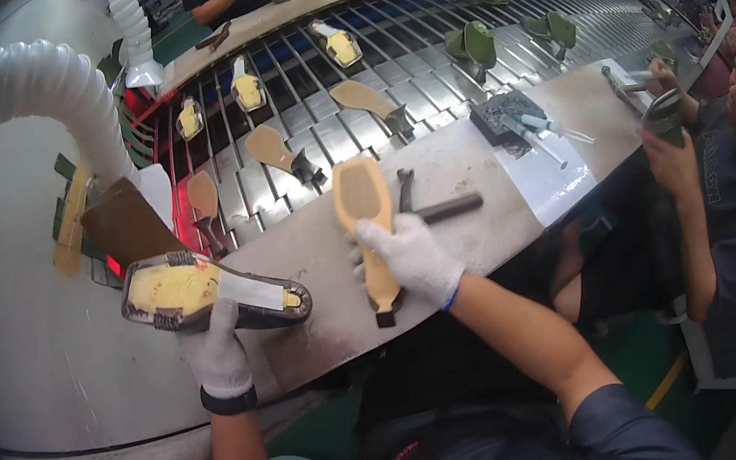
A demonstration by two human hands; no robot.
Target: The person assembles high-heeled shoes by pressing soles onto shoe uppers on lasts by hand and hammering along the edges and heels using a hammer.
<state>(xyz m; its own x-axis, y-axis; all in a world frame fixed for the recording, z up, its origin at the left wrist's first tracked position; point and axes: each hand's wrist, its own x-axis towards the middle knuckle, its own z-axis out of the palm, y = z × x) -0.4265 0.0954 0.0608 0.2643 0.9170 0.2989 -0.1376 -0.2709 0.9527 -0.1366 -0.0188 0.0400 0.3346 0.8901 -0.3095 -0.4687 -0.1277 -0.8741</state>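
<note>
Well, the gloved left hand (218, 352) is closed around the side of an upturned lasted shoe upper (171, 283) at centre left of the frame, thumb up against its edge, while the gloved right hand (412, 257) grips the narrow waist of a tan shoe sole (362, 188) near the middle, its dark heel tip (386, 319) pointing toward the lower edge. Misalignment looks the likeliest trouble: the upper lies slantwise with its toe to the left, the sole stands nearly upright in the frame, so pressing them together without turning one could set the sole crooked. If the yellow underside is tacky, which I cannot tell, glove fibres could stick to it, or a crooked first contact could be hard to undo. With only one hand on the upper, it might roll under an uneven push. Just right of the sole, a hammer (446, 209) lies on the workbench (485, 250), where a sideways swing of the right hand could knock it
</note>
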